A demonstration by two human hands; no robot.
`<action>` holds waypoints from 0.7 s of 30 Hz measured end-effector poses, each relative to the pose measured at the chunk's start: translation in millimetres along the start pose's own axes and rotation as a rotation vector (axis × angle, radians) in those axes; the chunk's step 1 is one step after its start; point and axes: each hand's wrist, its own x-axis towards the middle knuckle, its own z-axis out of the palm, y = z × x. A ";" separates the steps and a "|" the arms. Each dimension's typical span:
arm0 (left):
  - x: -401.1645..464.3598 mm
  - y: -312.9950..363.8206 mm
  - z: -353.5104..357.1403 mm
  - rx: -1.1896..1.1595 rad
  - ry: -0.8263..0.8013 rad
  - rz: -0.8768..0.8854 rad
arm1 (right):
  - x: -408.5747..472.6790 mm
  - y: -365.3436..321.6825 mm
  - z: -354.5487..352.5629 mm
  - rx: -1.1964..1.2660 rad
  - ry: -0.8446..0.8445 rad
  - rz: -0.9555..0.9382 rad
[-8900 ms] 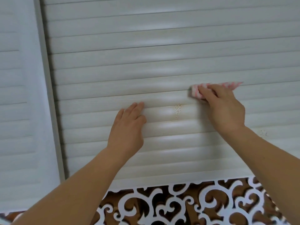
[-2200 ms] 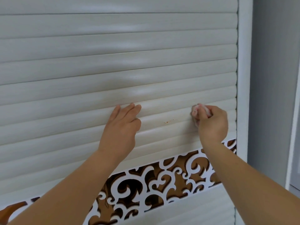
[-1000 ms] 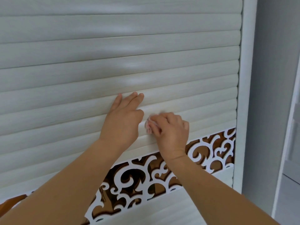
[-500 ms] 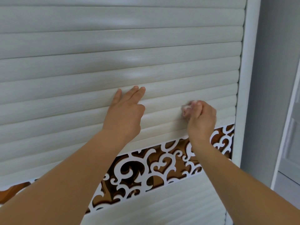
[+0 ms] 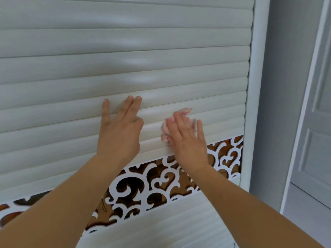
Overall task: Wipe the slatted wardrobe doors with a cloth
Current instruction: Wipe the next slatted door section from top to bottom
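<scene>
Head view: right hand [image 5: 188, 138] presses the soft, light pink-and-white bunched cloth [image 5: 176, 122] under straight fingers on the rigid white slatted wardrobe door [image 5: 125, 68]; left hand [image 5: 119, 129] lies flat. Judgement: palm the wad

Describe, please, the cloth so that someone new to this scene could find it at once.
Start at the slatted wardrobe door and drop to the slats just above its scrollwork band. There the right hand presses a crumpled cloth flat against the slats. It is the only pink-and-white, soft thing among pale slats.
</scene>
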 end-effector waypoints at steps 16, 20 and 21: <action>4.6 47.1 26.4 0.080 -0.024 -0.187 | 2.1 102.2 7.6 0.107 -0.072 0.400; 9.2 55.0 23.4 0.101 -0.079 -0.221 | 3.9 120.8 6.3 0.157 -0.097 0.518; 9.4 54.9 22.5 0.105 -0.081 -0.225 | 4.3 124.5 6.8 0.188 -0.084 0.558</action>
